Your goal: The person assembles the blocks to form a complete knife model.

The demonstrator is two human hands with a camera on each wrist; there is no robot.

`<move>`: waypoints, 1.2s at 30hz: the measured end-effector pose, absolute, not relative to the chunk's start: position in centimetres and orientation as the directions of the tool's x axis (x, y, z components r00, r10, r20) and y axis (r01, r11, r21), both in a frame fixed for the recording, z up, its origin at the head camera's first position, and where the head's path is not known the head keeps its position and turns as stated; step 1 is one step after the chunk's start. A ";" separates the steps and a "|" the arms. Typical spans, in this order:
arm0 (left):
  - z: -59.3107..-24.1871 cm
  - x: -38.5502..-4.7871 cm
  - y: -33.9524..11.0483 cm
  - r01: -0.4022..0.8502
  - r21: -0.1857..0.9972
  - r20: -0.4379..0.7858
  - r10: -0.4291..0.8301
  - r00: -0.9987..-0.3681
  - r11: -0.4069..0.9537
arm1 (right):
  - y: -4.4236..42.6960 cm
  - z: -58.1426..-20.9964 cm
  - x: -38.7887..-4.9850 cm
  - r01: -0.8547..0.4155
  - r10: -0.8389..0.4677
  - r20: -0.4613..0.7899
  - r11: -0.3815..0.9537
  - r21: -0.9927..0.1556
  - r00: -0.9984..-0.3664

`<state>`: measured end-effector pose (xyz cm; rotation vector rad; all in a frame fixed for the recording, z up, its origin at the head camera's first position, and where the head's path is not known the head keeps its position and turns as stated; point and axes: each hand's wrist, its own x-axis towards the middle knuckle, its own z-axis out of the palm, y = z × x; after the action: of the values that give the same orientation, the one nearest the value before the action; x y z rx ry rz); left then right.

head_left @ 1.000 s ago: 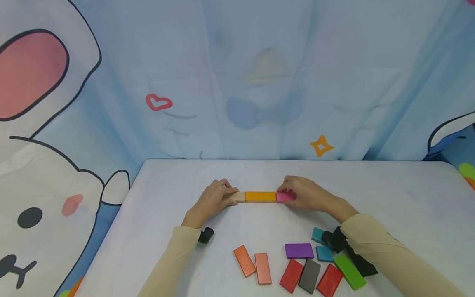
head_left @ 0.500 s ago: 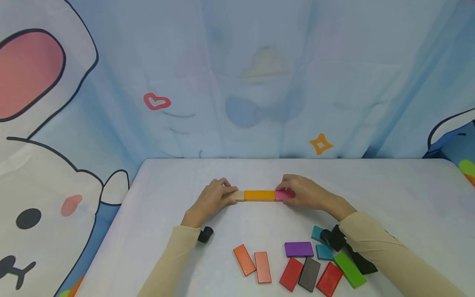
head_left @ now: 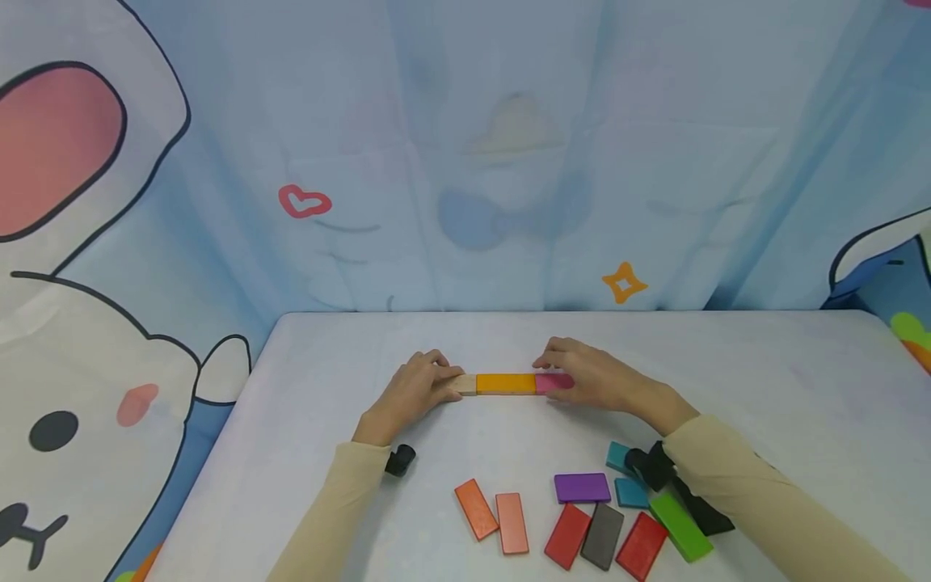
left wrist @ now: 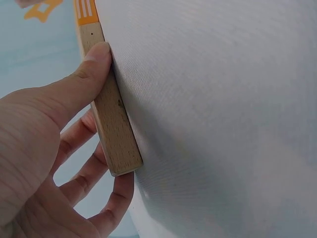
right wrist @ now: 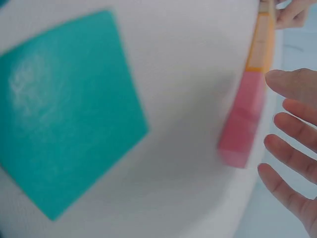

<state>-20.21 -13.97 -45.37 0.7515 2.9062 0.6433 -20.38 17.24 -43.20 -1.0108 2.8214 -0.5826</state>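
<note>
A plain wooden block, a yellow-orange block and a pink block lie end to end in a row on the white table. My left hand pinches the plain block at the row's left end. In the left wrist view the thumb presses its near side, with the other fingers behind and below it. Over the pink block hovers my right hand. The right wrist view shows its fingers spread and apart from the pink block, holding nothing.
Nearer the front lie loose blocks: orange, salmon, purple, grey, green, two red ones and two teal ones. A black wrist camera hangs under the right sleeve, close to the teal blocks. A patterned curtain hangs behind.
My right hand has let go of the pink block, its fingers spreading and lifting slightly. The left hand keeps its grip on the plain block. The row still stands together.
</note>
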 end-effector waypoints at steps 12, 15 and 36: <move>-45.3 -20.3 -14.0 0.451 0.428 0.045 0.479 -0.876 0.784 | 17.3 -40.5 -15.4 -0.655 -0.711 0.000 0.647 -0.390 -0.703; -45.3 -20.4 -13.9 0.446 0.439 0.047 0.476 -0.878 0.780 | 17.3 -40.3 -14.1 -0.642 -0.718 -0.055 0.651 -0.404 -0.694; -45.4 -20.7 -13.8 0.450 0.440 0.044 0.482 -0.875 0.777 | 19.6 -43.1 -9.3 -0.617 -0.717 -0.140 0.669 -0.414 -0.683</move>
<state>-20.66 -13.77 -45.43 0.7602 2.8939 0.6883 -9.26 19.58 -43.06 -1.0644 2.5942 -0.4873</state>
